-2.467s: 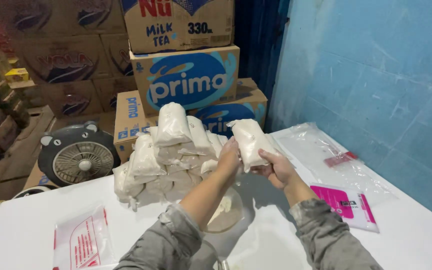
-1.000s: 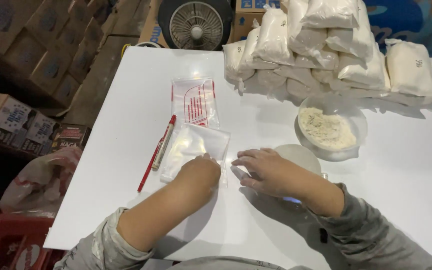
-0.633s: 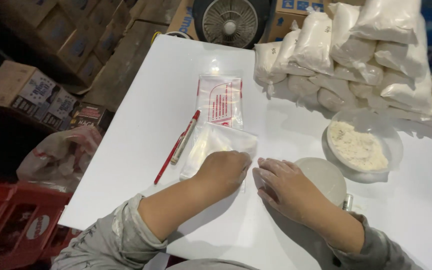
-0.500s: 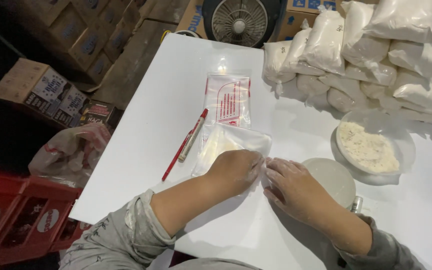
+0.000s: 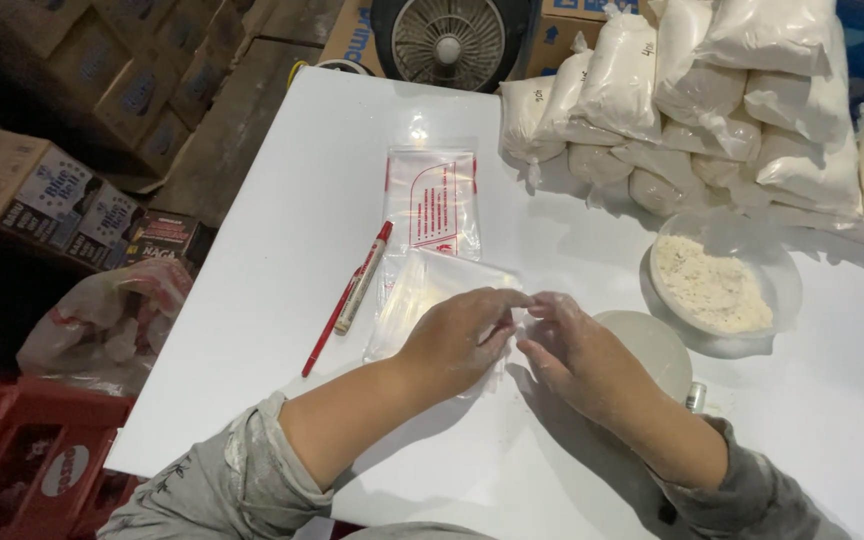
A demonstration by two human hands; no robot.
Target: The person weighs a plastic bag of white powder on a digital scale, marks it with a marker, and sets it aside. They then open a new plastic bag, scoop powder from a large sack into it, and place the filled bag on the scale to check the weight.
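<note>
Your left hand (image 5: 457, 340) and right hand (image 5: 572, 350) meet at frame centre, fingertips pinching the near right corner of a clear flat plastic bag (image 5: 432, 300). It lies on the white surface (image 5: 252, 250), long axis running up-left from your hands, empty and glossy, beside a red marker pen (image 5: 362, 280).

head cam | looks steeply down, close | white table (image 5: 252, 250), both forearms

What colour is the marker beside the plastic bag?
Red and white marker, clearest in the head view.
</note>
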